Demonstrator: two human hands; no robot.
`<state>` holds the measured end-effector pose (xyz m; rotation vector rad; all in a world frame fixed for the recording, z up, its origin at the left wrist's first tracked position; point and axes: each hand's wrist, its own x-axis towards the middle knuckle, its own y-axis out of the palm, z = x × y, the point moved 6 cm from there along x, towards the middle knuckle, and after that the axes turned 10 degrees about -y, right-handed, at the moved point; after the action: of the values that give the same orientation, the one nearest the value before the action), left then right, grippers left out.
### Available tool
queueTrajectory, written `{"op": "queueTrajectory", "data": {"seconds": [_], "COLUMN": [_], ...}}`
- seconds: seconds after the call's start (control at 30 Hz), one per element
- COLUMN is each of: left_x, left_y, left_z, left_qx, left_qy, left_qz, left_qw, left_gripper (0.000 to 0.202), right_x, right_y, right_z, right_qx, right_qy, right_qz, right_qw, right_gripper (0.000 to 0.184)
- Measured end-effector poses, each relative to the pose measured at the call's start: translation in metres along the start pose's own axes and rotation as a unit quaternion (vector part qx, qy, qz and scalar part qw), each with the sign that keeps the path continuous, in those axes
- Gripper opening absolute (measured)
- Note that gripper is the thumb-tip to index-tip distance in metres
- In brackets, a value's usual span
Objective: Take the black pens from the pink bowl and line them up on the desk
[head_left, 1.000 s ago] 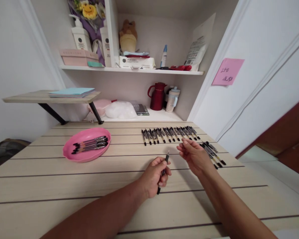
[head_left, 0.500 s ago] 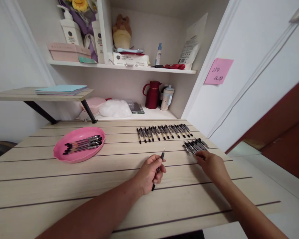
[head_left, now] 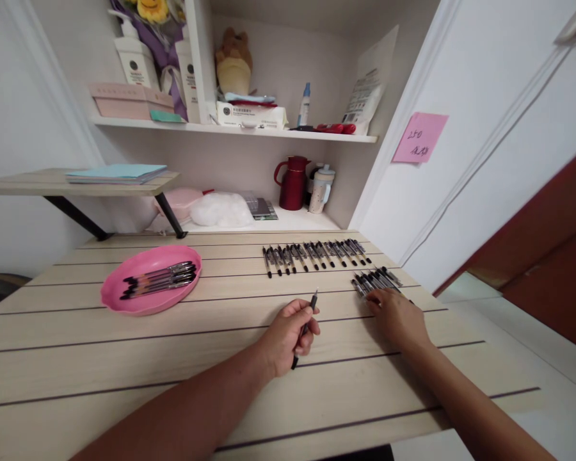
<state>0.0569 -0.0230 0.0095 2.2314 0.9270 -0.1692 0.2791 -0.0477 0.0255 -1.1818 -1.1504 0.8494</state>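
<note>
My left hand [head_left: 292, 330] is closed around a dark pen [head_left: 313, 299]. The pen tilts up to the right, with its pointed silver tip bare at the top. My right hand [head_left: 398, 317] is at the near ends of a bunch of slim clear pen pieces with black ends [head_left: 381, 278]. Its thumb and fingers are pinched together there, and what lies between them is hidden. Behind both hands, several black-ended pens [head_left: 314, 256] lie side by side in a long row on the striped wooden table [head_left: 182, 358].
A pink oval tray [head_left: 112, 291] with several pens stands at the left. Behind it is a small raised shelf [head_left: 19, 182] on black legs. Along the back are a white plastic bag [head_left: 221, 209], a red jug [head_left: 292, 184] and a pale cup [head_left: 320, 190].
My right hand has moved slightly left along the bunch of pen pieces. My left hand still holds the pen in nearly the same place.
</note>
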Motion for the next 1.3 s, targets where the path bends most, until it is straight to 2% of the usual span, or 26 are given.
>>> {"op": "queueTrajectory", "data": {"seconds": [0.3, 0.37, 0.43, 0.5, 0.6, 0.67, 0.73, 0.8, 0.9, 1.0, 1.07, 1.17, 1.3], "left_x": [0.003, 0.003, 0.002, 0.002, 0.001, 0.000, -0.001, -0.002, -0.002, 0.000, 0.001, 0.003, 0.003], "left_y": [-0.003, -0.004, -0.004, -0.002, 0.001, 0.003, 0.004, 0.004, 0.003, 0.000, -0.002, -0.004, -0.004], "left_z": [0.001, 0.001, 0.002, 0.001, -0.001, -0.003, -0.004, -0.004, -0.004, -0.001, 0.001, 0.004, 0.004], "left_qx": [-0.001, -0.007, -0.035, -0.091, -0.173, -0.203, -0.219, -0.226, -0.216, -0.191, -0.169, -0.149, -0.139], "left_qy": [0.007, 0.013, 0.016, 0.024, 0.056, 0.073, 0.079, 0.081, 0.074, 0.051, 0.033, 0.024, 0.029], "left_qz": [-0.014, -0.025, -0.025, -0.010, 0.018, 0.032, 0.042, 0.045, 0.038, 0.024, 0.016, 0.012, 0.018], "left_qw": [1.000, 1.000, 0.999, 0.996, 0.983, 0.976, 0.972, 0.970, 0.973, 0.980, 0.985, 0.989, 0.990], "left_gripper": [0.025, 0.025, 0.023, 0.020, 0.016, 0.013, 0.012, 0.012, 0.015, 0.025, 0.028, 0.030, 0.029], "right_x": [-0.011, -0.016, -0.022, -0.032, -0.055, -0.070, -0.078, -0.080, -0.074, -0.065, -0.061, -0.058, -0.057], "right_y": [-0.007, -0.012, -0.017, -0.020, -0.019, -0.020, -0.019, -0.019, -0.020, -0.024, -0.024, -0.017, -0.007], "right_z": [-0.002, -0.001, 0.007, 0.029, 0.082, 0.114, 0.132, 0.138, 0.128, 0.095, 0.068, 0.033, 0.008], "right_qx": [0.000, 0.018, 0.078, 0.201, 0.410, 0.470, 0.480, 0.476, 0.447, 0.346, 0.263, 0.143, 0.054], "right_qy": [0.015, 0.025, 0.022, -0.008, -0.086, -0.116, -0.112, -0.099, -0.096, -0.086, -0.059, -0.008, 0.024], "right_qz": [-0.019, -0.025, -0.025, -0.010, 0.047, 0.059, 0.040, 0.019, -0.012, -0.075, -0.094, -0.075, -0.037], "right_qw": [1.000, 0.999, 0.996, 0.979, 0.907, 0.873, 0.869, 0.874, 0.889, 0.931, 0.958, 0.987, 0.998], "right_gripper": [0.023, 0.022, 0.022, 0.026, 0.031, 0.021, 0.017, 0.015, 0.019, 0.023, 0.026, 0.029, 0.033]}}
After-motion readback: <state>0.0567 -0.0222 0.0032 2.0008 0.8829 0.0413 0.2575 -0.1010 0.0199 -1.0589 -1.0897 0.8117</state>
